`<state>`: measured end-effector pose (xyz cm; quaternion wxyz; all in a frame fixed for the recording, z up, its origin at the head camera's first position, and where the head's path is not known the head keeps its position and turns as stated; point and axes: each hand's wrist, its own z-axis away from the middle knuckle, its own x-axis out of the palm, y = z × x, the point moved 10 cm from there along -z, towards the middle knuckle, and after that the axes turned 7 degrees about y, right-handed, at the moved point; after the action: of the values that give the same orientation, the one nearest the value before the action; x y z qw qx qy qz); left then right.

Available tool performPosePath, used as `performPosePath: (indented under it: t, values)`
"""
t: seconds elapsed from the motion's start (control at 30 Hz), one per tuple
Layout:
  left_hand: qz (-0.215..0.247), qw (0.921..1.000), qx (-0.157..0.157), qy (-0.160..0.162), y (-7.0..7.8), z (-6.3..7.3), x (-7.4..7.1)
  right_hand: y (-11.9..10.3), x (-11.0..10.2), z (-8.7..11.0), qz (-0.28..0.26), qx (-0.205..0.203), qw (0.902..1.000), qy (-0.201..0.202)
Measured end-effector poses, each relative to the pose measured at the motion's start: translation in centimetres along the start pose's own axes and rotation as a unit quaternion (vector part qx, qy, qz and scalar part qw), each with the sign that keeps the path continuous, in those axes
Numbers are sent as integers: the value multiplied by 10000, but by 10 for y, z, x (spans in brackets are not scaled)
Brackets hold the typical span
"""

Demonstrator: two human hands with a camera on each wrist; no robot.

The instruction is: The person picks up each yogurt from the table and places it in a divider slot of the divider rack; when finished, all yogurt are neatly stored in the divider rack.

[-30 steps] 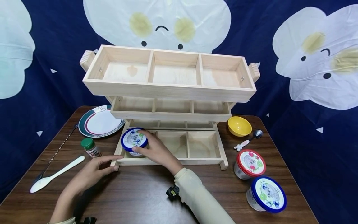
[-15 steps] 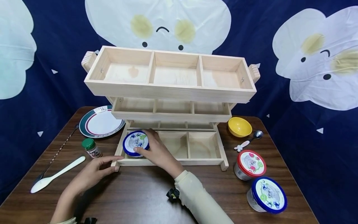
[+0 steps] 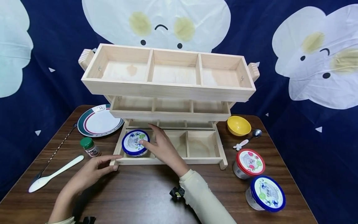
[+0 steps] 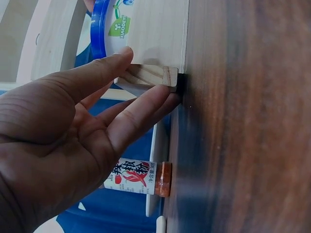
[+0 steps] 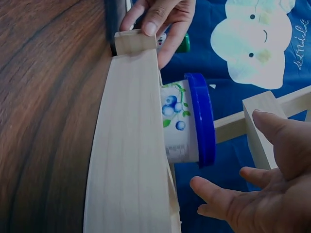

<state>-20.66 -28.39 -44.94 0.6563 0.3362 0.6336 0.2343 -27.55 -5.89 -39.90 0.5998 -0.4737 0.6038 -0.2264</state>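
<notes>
A tub with a blue lid (image 3: pixel 135 142) and blueberry print stands in the left compartment of the bottom tier of a wooden tiered box (image 3: pixel 170 161). My right hand (image 3: pixel 165 151) is spread just right of the tub; in the right wrist view its fingers (image 5: pixel 216 194) are apart from the lid (image 5: pixel 200 119). My left hand (image 3: pixel 93 172) holds the front left corner of the box, thumb and fingers on either side of the wooden foot (image 4: pixel 153 75). A spice jar with a green cap (image 3: pixel 90 147) stands close to the left hand.
On the left lie a plate (image 3: pixel 100 121), a white spoon (image 3: pixel 56 174) and a long twisted-handle utensil (image 3: pixel 57 151). At right are a yellow bowl (image 3: pixel 239 126), a rabbit-handled spoon (image 3: pixel 244 142), a red-lidded tub (image 3: pixel 249 163) and another blue-lidded tub (image 3: pixel 265 193). Upper tiers (image 3: pixel 169 85) overhang the bottom one.
The blue-lidded tub has come down and slightly toward me into the compartment. My right hand has let go of it and moved off to the right. My left hand stays put.
</notes>
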Motion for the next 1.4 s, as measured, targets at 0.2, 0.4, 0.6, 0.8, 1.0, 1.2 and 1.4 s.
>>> performPosePath:
  t: [0.2,0.4,0.6,0.8,1.0,1.2,1.4]
  values:
    - [2,10000,-16,8,0,1,0,1,-18,8,-267,28,9995,155]
    - [55,10000,-57,6,0,0,-1,0,-37,18,-512,-153,9982,254]
    - [92,9998,-176,8,-1,1,-2,3,-55,27,-627,-204,9973,334]
    - [118,9996,-236,-28,-3,1,0,12,-74,36,-403,-199,9981,414]
    - [9,9997,-225,-33,-4,0,0,20,-96,45,-339,-206,9971,646]
    - [2,9999,-123,-21,-2,0,0,27,-116,52,-358,-225,9961,773]
    - [152,9999,45,61,3,0,0,32,-138,62,-375,-193,9950,910]
